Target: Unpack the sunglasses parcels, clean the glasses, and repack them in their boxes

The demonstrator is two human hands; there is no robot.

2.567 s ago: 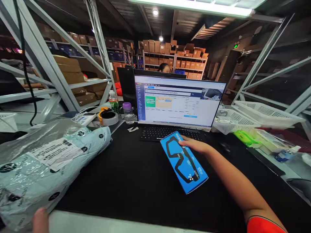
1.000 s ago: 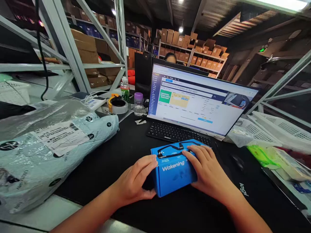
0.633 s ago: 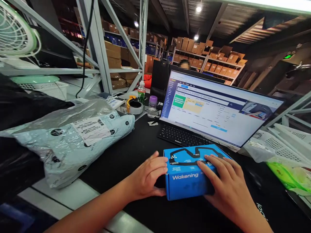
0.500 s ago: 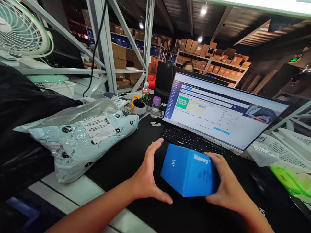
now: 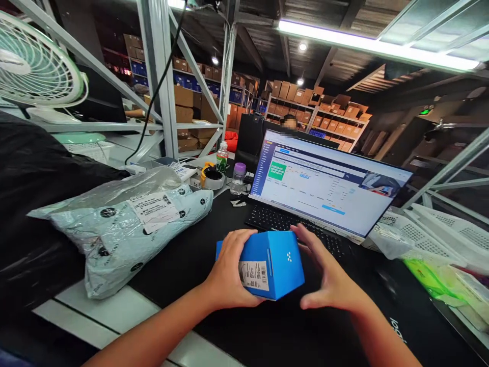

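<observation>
gripping the blue box (image 5: 286, 265) at the frame's center, our left hand (image 5: 228, 275) wraps its side by the white label (image 5: 256, 276); we've our right hand (image 5: 331, 279) spread, ungrasping, just beside it!

- Ceiling (image 5: 263, 56): dark, ribbed metal;
- Tube light (image 5: 374, 45): long, lit; small round lamps (image 5: 303, 46) behind;
- Shelving (image 5: 315, 116): stacked with brown cartons (image 5: 283, 89), well beyond the far edge of the desk (image 5: 114, 308);
- Metal frame (image 5: 168, 102): diagonally braced, near far-left corner;
- Green sign (image 5: 425, 111): illuminated.
</observation>
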